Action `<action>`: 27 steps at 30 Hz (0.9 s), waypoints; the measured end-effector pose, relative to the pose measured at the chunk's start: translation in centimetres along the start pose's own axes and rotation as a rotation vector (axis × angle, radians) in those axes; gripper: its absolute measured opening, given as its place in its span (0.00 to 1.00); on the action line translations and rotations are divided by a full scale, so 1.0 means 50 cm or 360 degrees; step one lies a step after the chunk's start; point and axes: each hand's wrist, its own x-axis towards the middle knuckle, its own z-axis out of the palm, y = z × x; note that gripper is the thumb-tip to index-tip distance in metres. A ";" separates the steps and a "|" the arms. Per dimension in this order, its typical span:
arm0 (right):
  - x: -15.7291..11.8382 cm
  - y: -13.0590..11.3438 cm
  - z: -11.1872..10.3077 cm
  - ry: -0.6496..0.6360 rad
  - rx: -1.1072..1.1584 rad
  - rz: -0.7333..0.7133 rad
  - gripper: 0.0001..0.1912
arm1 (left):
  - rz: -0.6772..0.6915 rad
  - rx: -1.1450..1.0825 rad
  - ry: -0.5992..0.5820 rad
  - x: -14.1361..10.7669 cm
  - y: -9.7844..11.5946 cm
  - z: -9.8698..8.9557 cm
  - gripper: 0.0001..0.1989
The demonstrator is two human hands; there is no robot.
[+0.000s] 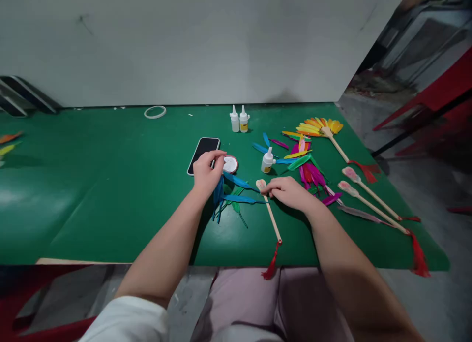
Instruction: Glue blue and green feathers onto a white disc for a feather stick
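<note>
My left hand (208,171) is over the near right part of a black phone (202,154), beside a small round lid (230,164). Its thumb and fingers are pinched together; what they hold, if anything, is too small to name. Blue feathers (218,197) and green feathers (236,207) lie just below it. My right hand (285,190) has its fingertips at the head of a wooden stick (272,215) with a red tassel (271,268). Whether those fingers grip the stick or only touch it is unclear. Blue feather tips reach the stick from the left.
White glue bottles stand at the back (235,119) and nearer (267,161). Mixed feathers (311,172) lie to the right, with a yellow feather fan (320,128) behind. Two tasselled sticks (372,206) lie farther right. A white ring (155,112) is at the back left.
</note>
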 end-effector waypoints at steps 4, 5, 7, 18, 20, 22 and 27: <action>-0.002 0.003 -0.008 0.0304 0.0089 0.0036 0.19 | 0.0030 0.0011 0.0023 -0.005 0.002 0.001 0.09; -0.002 0.004 -0.009 0.0326 0.0050 0.0051 0.19 | 0.0037 0.0004 0.0037 -0.005 0.004 0.000 0.10; -0.002 0.007 -0.010 0.0293 -0.0052 0.0077 0.18 | 0.0098 -0.0018 0.0024 -0.005 0.007 0.000 0.09; 0.005 0.005 0.004 0.0208 -0.0246 -0.0195 0.18 | 0.0889 0.0078 -0.1044 -0.013 0.018 0.023 0.07; 0.006 0.006 0.008 0.0185 -0.0272 -0.0287 0.19 | 0.0887 0.0095 -0.1067 -0.015 0.016 0.025 0.07; 0.007 0.008 0.011 0.0131 -0.0297 -0.0314 0.20 | 0.0896 0.0113 -0.1081 -0.016 0.012 0.026 0.07; 0.009 0.012 0.012 0.0034 -0.0322 -0.0244 0.20 | 0.0924 0.0142 -0.1132 -0.017 0.007 0.033 0.06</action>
